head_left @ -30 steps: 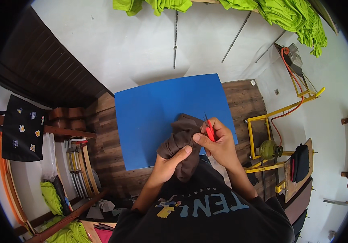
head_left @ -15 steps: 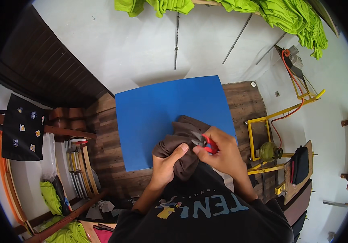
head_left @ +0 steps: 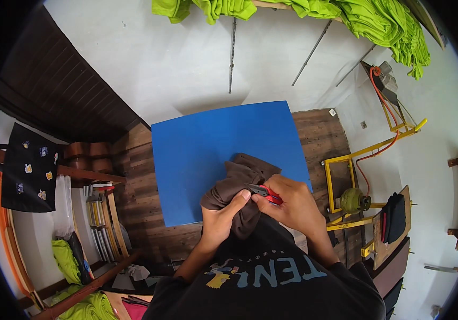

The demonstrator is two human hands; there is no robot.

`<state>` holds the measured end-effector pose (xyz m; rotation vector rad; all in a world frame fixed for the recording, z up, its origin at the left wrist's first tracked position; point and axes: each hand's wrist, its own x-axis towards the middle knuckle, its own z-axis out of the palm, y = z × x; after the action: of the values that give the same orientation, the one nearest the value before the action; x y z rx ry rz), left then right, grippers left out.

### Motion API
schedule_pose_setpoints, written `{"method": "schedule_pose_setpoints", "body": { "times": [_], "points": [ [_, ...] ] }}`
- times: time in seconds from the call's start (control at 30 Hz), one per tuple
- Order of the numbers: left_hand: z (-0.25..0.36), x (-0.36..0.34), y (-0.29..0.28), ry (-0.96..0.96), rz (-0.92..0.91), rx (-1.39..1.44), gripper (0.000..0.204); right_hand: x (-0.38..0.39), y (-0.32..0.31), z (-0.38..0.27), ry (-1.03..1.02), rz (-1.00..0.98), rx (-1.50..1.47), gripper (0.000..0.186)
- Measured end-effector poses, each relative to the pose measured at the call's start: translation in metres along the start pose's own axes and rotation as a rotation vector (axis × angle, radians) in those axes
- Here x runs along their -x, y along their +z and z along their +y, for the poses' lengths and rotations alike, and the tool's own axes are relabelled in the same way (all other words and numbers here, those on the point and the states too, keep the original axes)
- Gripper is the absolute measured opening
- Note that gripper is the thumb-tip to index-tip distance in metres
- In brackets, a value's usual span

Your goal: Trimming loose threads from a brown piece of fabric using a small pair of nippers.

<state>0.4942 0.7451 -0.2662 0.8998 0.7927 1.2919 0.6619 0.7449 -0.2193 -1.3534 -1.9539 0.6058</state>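
Observation:
My left hand (head_left: 219, 217) grips a bunched dark brown cloth (head_left: 229, 186), its thumb pressed on top of the fabric. In my right hand (head_left: 295, 205) is a small pair of snips (head_left: 267, 194) with red handles and grey blades. The blades point left and lie close together, with their tips at the cloth beside my left thumb. Whether a thread lies between them is too small to tell. Part of the cloth is hidden under both hands. It is held over the near edge of a blue tabletop (head_left: 202, 144).
Bright green fabric (head_left: 378, 26) is piled on a shelf above the far wall. To the right stands a yellow metal frame (head_left: 341, 160) with an orange hose and a greenish gas cylinder (head_left: 354, 201). A black printed cloth (head_left: 29, 168) hangs at the left, over a wooden rack (head_left: 95, 173).
The snips have turned flatter, and their blades have closed from open to nearly together, with the tips nearer my left thumb. My left hand keeps its hold on the cloth.

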Motion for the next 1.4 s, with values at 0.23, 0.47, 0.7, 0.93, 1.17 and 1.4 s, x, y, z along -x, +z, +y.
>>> {"method": "schedule_pose_setpoints", "body": {
  "times": [0.23, 0.47, 0.7, 0.93, 1.17, 1.4],
  "points": [
    [0.010, -0.004, 0.012, -0.005, 0.037, 0.015, 0.006, -0.008, -0.012, -0.005, 0.024, -0.059, 0.013, 0.025],
    [0.039, 0.015, -0.005, -0.127, -0.058, 0.172, 0.012, 0.004, 0.002, -0.039, 0.115, 0.122, -0.075, 0.025],
    [0.078, 0.051, -0.029, -0.185, -0.261, 0.111, 0.035, 0.005, 0.012, -0.082, 0.442, 0.143, -0.648, 0.024],
    [0.088, 0.074, -0.045, -0.051, -0.375, -0.002, 0.046, 0.009, 0.027, -0.110, 0.409, 0.254, -0.812, 0.021],
    [0.045, 0.065, -0.065, -0.290, -0.775, -0.834, 0.068, 0.004, -0.012, -0.112, 0.349, 0.735, -0.848, 0.020],
    [0.055, 0.090, -0.069, -0.469, -0.647, -0.762, 0.064, 0.033, -0.006, -0.098, 0.337, 0.445, -0.707, 0.016]
  ]
}}
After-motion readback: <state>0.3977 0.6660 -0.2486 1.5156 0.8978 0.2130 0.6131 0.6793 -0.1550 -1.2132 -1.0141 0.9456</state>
